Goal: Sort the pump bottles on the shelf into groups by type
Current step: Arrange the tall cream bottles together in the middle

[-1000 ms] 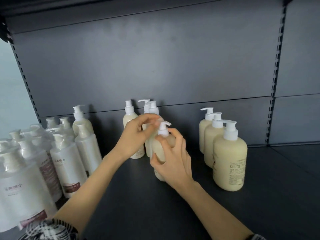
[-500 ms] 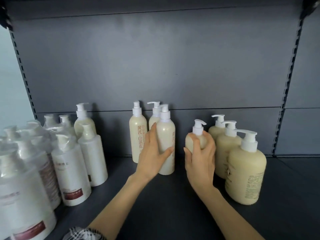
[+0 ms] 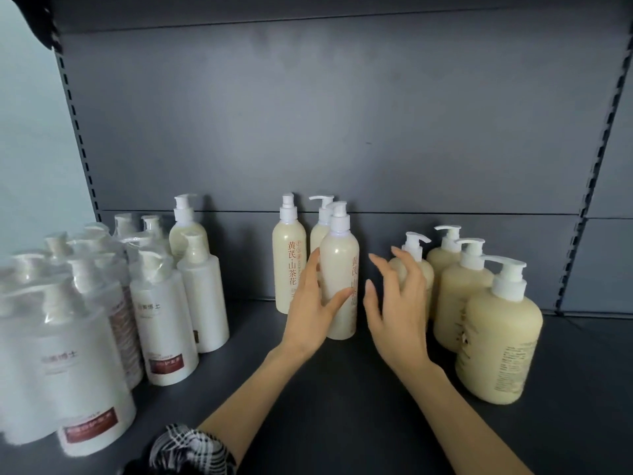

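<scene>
Nearest on the shelf (image 3: 342,389) stood wrapped white pump bottles (image 3: 85,354) at left and squat cream pump bottles (image 3: 501,344) at right. Between them the left hand (image 3: 308,313) gripped a slim cream pump bottle (image 3: 340,269), thumb across its front. The right hand (image 3: 394,303) hovered spread, holding nothing, just before the smallest squat bottle (image 3: 426,279). Two more slim bottles (image 3: 287,265) stood behind.

On my feed the shelf (image 3: 308,389) and its back panel (image 3: 342,114) read as flat dark grey, with a pale blue-green wall (image 3: 30,149) at far left. The white bottles (image 3: 161,320) carry a dark red label (image 3: 168,363) low on the front. Each tall bottle (image 3: 337,269) is pale cream with orange-red lettering (image 3: 292,265) running down it. The squat bottles (image 3: 503,337) are a yellower cream under white pumps (image 3: 510,279). The sleeve (image 3: 191,450) is black-and-white check.
</scene>
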Available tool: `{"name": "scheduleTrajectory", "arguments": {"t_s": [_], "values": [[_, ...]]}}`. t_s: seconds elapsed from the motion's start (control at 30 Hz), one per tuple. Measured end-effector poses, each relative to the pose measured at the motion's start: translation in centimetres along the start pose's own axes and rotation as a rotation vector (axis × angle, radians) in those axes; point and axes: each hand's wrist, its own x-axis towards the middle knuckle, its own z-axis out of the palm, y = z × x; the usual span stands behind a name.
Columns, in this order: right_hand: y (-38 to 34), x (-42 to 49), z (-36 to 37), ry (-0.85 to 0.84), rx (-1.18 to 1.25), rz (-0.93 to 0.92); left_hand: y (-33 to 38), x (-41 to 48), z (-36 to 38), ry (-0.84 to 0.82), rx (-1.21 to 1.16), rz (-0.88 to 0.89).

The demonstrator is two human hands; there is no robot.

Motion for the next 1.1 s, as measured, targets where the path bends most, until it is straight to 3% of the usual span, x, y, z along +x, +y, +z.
{"name": "scheduleTrajectory", "arguments": {"t_s": [0.17,0.27,0.33,0.47,0.63,0.73,0.87,1.1], "values": [[-0.7,-0.2,0.7,-0.158,0.169,0.001,0.3,-0.2,-0.8,-0.082,-0.078,0.012],[-1.0,-0.4,1.4,-0.244,0.329,0.097,0.7,-0.5,-2.2,-0.187,-0.054,0.004],[-1.1,-0.7,1.9,-0.311,0.421,0.193,1.3,-0.5,-3.8,-0.259,0.079,0.044],[-1.5,-1.3,2.8,-0.416,0.447,0.272,3.7,1.3,-8.6,-0.311,0.561,0.146],[-1.6,-1.5,3.2,-0.35,0.355,0.206,9.4,7.4,-14.2,-0.193,0.808,0.232],[-1.2,-1.6,3.5,-0.334,0.359,0.139,10.7,11.3,-17.4,-0.147,0.993,0.113],[-1.1,-1.5,3.8,-0.306,0.319,0.102,9.0,14.1,-20.5,-0.216,1.224,-0.173],[-1.2,-1.4,3.6,-0.266,0.377,0.115,5.4,14.3,-23.0,-0.107,1.156,-0.532]]}}
